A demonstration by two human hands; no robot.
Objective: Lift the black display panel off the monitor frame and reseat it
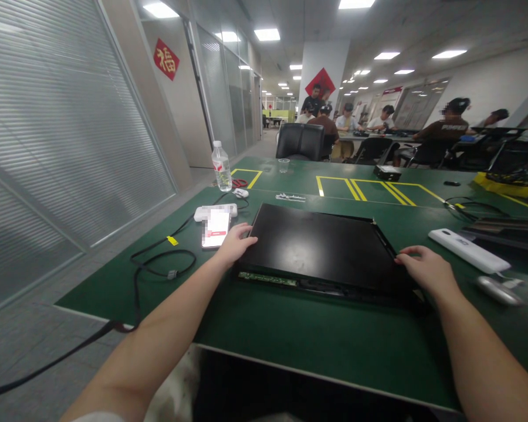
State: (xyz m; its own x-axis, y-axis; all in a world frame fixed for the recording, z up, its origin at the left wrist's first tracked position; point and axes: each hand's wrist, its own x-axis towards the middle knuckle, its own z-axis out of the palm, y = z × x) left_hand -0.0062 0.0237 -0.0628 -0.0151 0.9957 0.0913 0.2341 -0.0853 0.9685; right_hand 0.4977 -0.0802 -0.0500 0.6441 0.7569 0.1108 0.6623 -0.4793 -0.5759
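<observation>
A flat black display panel [317,240] lies in front of me, its glossy face up. My left hand [236,245] is closed on its left edge, thumb on top. At the opposite edge my right hand [426,271] pinches the panel's right side, its fingers bent. Beneath the panel a black frame [334,288] shows along the near side and at the right. A green circuit board strip [268,279] sits in the frame's near left part. Whether the panel rests on the frame or is slightly lifted, I cannot tell.
Left of the panel are a lit phone [216,227], a white power bank [202,212], a water bottle [221,167] and a looped black cable [158,264]. A white device [469,251] and a silvery one [498,291] lie right. Behind stand a plastic cup [284,166] and a black chair [300,140].
</observation>
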